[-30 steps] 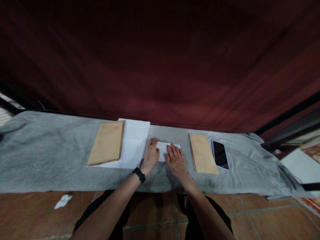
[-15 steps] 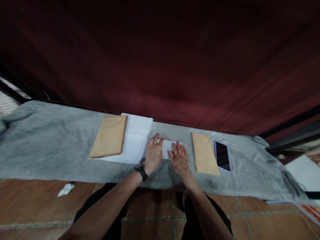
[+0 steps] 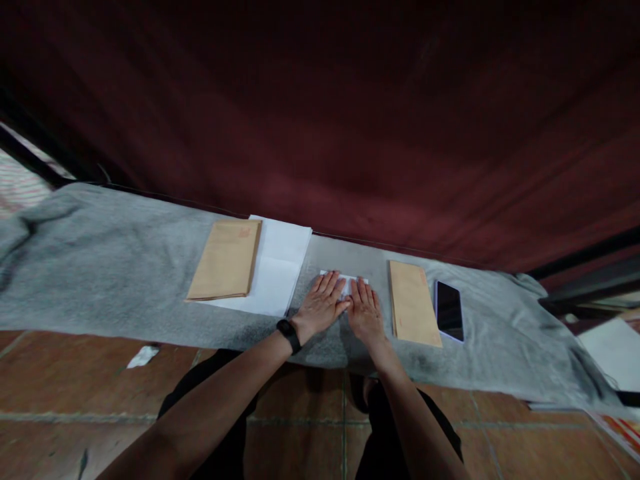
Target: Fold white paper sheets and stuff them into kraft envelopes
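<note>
A small folded sheet of white paper (image 3: pixel 347 287) lies on the grey cloth in front of me, mostly covered by my hands. My left hand (image 3: pixel 323 303) rests flat on its left part, fingers stretched out, a black band on the wrist. On the right part lies my right hand (image 3: pixel 365 310), also flat with fingers extended. The two thumbs are close together. Left of my hands is a stack of white paper sheets (image 3: pixel 283 257), partly under a pile of brown envelopes (image 3: pixel 227 257). More brown envelopes (image 3: pixel 414 303) lie to the right of my right hand.
A phone (image 3: pixel 449 310) with a purple edge lies right of the right-hand envelopes. Grey cloth (image 3: pixel 125 267) covers the long narrow surface, with a dark red curtain (image 3: pixel 320 133) behind. A crumpled white scrap (image 3: pixel 143 356) is on the tiled floor.
My left hand has shifted right onto the folded paper, its fingers now covering more of it, close to my right hand. The view has tilted slightly.
</note>
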Demonstrator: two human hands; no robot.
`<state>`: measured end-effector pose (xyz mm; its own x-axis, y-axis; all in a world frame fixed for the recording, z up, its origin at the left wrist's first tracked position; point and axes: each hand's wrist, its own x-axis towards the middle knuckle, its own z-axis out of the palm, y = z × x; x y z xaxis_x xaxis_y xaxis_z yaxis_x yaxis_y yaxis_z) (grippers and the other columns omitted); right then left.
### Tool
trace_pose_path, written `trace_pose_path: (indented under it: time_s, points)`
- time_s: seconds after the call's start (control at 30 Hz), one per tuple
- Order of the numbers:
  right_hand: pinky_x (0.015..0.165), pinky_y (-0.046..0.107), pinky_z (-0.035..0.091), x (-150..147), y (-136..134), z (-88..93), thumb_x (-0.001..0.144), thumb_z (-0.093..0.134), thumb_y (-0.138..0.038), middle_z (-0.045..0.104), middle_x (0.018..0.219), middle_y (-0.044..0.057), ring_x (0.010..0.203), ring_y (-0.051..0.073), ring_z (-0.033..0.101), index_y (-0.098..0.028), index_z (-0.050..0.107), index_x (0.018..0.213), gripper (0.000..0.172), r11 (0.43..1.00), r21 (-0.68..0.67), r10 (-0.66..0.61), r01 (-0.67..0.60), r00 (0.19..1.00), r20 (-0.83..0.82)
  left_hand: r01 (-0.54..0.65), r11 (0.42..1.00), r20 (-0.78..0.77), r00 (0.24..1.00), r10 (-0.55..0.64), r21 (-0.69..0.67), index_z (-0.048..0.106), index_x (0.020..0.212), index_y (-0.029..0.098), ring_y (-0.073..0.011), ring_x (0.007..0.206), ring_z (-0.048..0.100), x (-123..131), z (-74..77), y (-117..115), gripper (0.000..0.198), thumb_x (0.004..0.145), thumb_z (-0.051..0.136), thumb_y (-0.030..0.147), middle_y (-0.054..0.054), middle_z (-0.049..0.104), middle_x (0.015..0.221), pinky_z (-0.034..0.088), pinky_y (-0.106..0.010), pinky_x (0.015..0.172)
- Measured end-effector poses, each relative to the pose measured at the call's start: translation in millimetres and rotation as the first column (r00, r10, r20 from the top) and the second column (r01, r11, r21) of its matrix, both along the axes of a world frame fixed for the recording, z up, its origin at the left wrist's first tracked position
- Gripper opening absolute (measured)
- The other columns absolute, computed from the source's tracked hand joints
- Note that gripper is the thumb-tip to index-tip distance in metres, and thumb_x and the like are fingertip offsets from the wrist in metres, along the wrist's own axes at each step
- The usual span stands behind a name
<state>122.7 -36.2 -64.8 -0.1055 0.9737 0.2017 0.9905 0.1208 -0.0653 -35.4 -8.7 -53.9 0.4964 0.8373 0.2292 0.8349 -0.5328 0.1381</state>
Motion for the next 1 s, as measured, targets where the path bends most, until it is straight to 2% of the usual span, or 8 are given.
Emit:
trace_pose_path:
  time_s: [0.23,0.4,0.53,0.67,0.8,1.0]
  points:
    - [0.119,0.042,0.026,12.8,5.6,5.3,0.104,0.025,-0.028,0.034,0.160,0.015,0.148,0.023,0.032,-0.009,0.035,0.153,0.054,0.997,-0.066,-0.047,0.048,0.999,0.016,-0.002,1.000,0.000,1.000,0.002,0.004,0.039,0.151,0.015,-0.0260,0.151,0.026,-0.9,-1.9,0.5,0.059,0.103,0.035,0.048,-0.014,0.033,0.161,0.017,-0.045,0.124]
    - [0.118,0.044,0.029,20.2,5.6,2.8,0.103,0.026,-0.027,0.039,0.158,0.016,0.147,0.025,0.034,-0.009,0.037,0.152,0.054,0.998,-0.019,-0.053,0.053,0.999,-0.014,-0.016,1.000,0.015,1.000,0.016,-0.024,0.040,0.151,0.018,-0.0283,0.151,0.025,-2.5,-0.6,2.8,0.061,0.100,0.041,0.051,-0.015,0.031,0.162,0.016,-0.047,0.123]
    - [0.117,0.048,0.029,14.8,5.9,3.9,0.103,0.027,-0.027,0.039,0.157,0.018,0.148,0.026,0.032,-0.008,0.037,0.152,0.054,0.998,-0.003,-0.055,0.055,0.996,-0.070,-0.020,0.999,0.031,0.999,0.021,-0.027,0.041,0.151,0.020,-0.0293,0.151,0.025,-3.0,1.2,2.7,0.061,0.099,0.042,0.052,-0.014,0.030,0.162,0.015,-0.050,0.123]
    - [0.120,0.044,0.026,0.9,6.9,8.7,0.105,0.022,-0.032,0.033,0.160,0.015,0.150,0.023,0.026,-0.007,0.035,0.153,0.056,0.999,-0.030,0.004,-0.009,0.990,-0.139,-0.016,0.999,0.019,1.000,0.017,-0.037,0.040,0.151,0.020,-0.0296,0.151,0.025,-3.1,3.0,1.8,0.059,0.099,0.042,0.047,-0.014,0.030,0.162,0.016,-0.050,0.123]
    - [0.122,0.041,0.022,-8.0,4.5,8.3,0.106,0.019,-0.034,0.035,0.160,0.012,0.149,0.020,0.028,-0.011,0.037,0.153,0.055,0.991,-0.045,0.114,-0.123,0.981,-0.155,-0.024,0.999,-0.006,1.000,0.024,-0.040,0.041,0.151,0.018,-0.0299,0.151,0.026,-3.2,4.7,1.7,0.057,0.098,0.044,0.039,-0.014,0.031,0.162,0.016,-0.049,0.123]
    - [0.121,0.046,0.022,-6.4,0.9,6.2,0.105,0.024,-0.031,0.033,0.160,0.015,0.150,0.023,0.028,-0.011,0.038,0.152,0.053,0.994,-0.009,0.106,-0.107,0.991,-0.076,-0.019,1.000,0.003,1.000,0.019,-0.017,0.040,0.152,0.019,-0.0301,0.150,0.027,-3.5,3.6,1.3,0.058,0.098,0.045,0.039,-0.014,0.032,0.162,0.018,-0.049,0.122]
